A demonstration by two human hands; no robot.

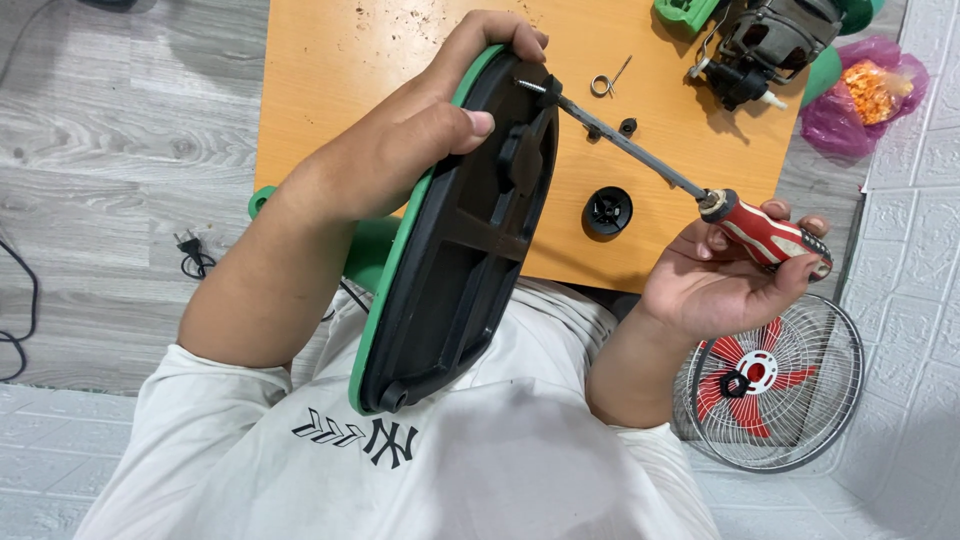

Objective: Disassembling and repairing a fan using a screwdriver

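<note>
My left hand point(420, 130) grips the upper rim of an oval fan base point(455, 250), green on the outside and black with ribs on the underside, held tilted above my lap. My right hand point(725, 275) holds a screwdriver point(690, 185) by its red and white handle. Its dark shaft runs up to the left, and the tip meets a screw point(530, 86) at the top edge of the base.
An orange-brown wooden table point(330, 70) lies ahead with a small spring point(607, 80), a black round cap point(608, 211), a small black nut point(628, 126) and a fan motor point(765, 45). A fan grille with red blades point(770, 380) lies on the floor at right, beside a pink bag point(865, 95).
</note>
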